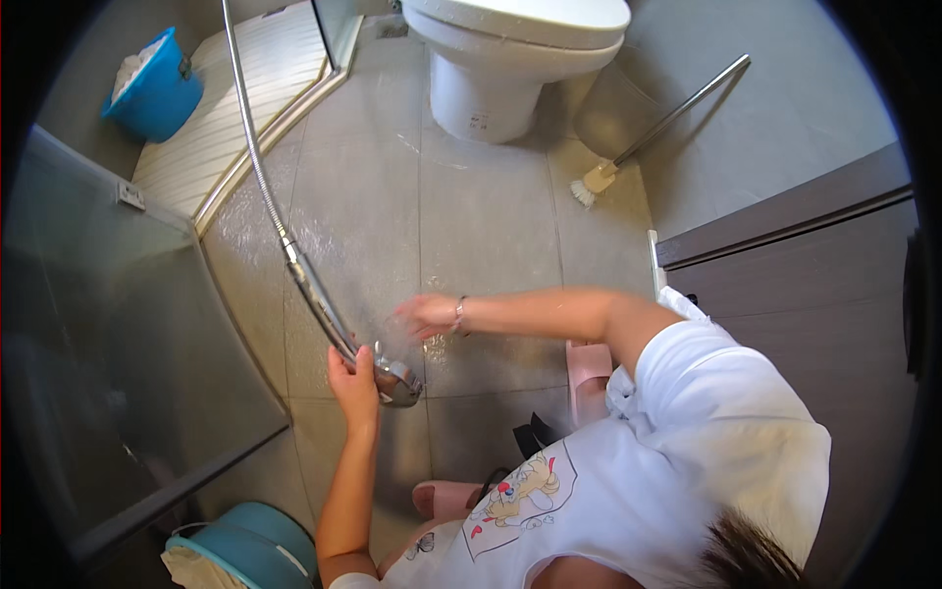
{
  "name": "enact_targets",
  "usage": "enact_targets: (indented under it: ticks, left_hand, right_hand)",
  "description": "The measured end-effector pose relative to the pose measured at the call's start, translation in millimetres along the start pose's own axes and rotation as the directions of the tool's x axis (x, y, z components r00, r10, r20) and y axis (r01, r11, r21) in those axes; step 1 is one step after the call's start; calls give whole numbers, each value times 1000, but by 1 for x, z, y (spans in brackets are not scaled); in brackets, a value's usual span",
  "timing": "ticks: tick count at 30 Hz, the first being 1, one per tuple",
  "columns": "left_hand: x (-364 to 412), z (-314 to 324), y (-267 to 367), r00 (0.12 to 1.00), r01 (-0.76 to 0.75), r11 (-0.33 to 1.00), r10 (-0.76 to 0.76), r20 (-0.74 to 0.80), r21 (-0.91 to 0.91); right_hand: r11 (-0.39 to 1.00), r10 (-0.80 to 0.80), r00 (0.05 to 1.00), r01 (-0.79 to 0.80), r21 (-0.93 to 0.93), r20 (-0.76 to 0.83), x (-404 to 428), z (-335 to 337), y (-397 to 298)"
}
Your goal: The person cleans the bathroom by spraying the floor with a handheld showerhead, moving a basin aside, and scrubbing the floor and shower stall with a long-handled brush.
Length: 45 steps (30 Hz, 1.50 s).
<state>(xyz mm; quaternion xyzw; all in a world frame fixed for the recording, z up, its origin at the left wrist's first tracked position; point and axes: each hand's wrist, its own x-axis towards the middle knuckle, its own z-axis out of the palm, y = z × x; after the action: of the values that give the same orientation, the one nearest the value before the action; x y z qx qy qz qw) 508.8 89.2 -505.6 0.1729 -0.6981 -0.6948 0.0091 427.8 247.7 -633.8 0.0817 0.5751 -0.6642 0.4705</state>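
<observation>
My left hand point(353, 383) is wrapped around the handle of a chrome handheld shower head point(401, 386), its thumb near the small lever. A metal shower hose point(254, 140) runs from the handle up to the top edge of the view. My right hand point(429, 315), with a bracelet at the wrist, hovers above the floor close to the shower head. It is blurred by motion, holds nothing, and its fingers look loosely spread. Fine spray seems to cross the gap between the hands. Wet grey floor tiles point(353, 169) glisten beneath them.
A white toilet point(486, 96) stands ahead, with a long-handled scrub brush point(600, 180) leaning on the wall to its right. A blue bucket point(158, 92) holding cloth sits on the shower base. Glass panels point(140, 294) and a second bucket point(254, 541) are on the left.
</observation>
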Motion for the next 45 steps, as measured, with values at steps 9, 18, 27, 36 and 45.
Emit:
enact_targets:
  ticks: [9, 18, 27, 36, 45]
  left_hand:
    - [1, -4, 6, 995, 95, 995, -94, 39, -34]
    - [-17, 7, 16, 992, 110, 985, -100, 80, -135]
    - [-9, 2, 14, 986, 152, 985, -146, 75, -81]
    - [8, -19, 3, 984, 118, 987, -131, 117, 105]
    - [17, -63, 3, 981, 184, 955, -193, 16, 232]
  right_hand:
    - [986, 160, 983, -163, -25, -88, -40, -18, -2]
    - [909, 142, 985, -167, -381, -94, -73, -33, -38]
    - [-510, -630, 628, -778, -366, -457, -298, -270, -208]
    - [-417, -569, 184, -905, 89, -802, -413, -337, -259]
    - [-572, -678, 282, -782, 247, -678, -423, -371, -273]
